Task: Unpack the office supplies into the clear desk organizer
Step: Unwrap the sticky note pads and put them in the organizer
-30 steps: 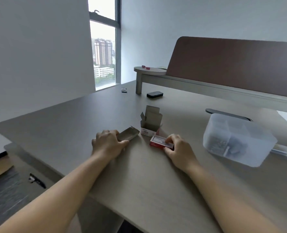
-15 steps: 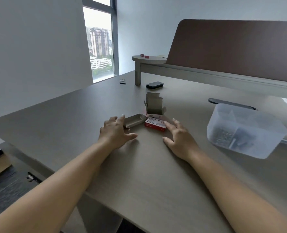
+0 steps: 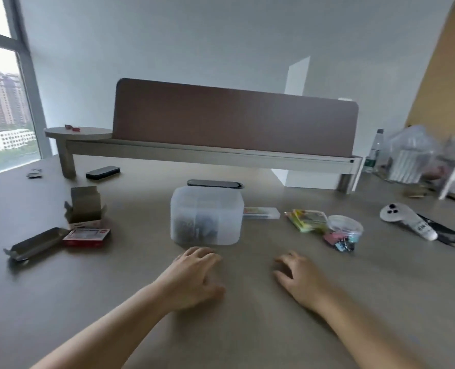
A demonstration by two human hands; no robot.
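organizer: frosted clear plastic desk organizer (image 3: 206, 217), rounded corners, dividers inside, dark clips piled in the compartments; I've got it mid-desk, just past my hands
left hand (image 3: 194, 278): flat on the grey desk (image 3: 114, 302), fingers loose, holding nothing
right hand (image 3: 299, 278): same, relaxed and empty
leftovers: red staple box (image 3: 86, 237) and open cardboard box (image 3: 85, 209) off left

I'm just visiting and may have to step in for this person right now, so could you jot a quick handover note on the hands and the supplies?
Left hand and right hand: both empty, resting on the grey-brown desk, fingers loose.
Clear plastic desk organizer stands just beyond the left hand; dark small items already fill its compartments.
Done, apparently: the opened brown cardboard box, its flat grey tray and the red-and-white small box lie aside at left.
Left: the round clear tub of coloured binder clips, the yellow-green packet and the long clear case, all at right.
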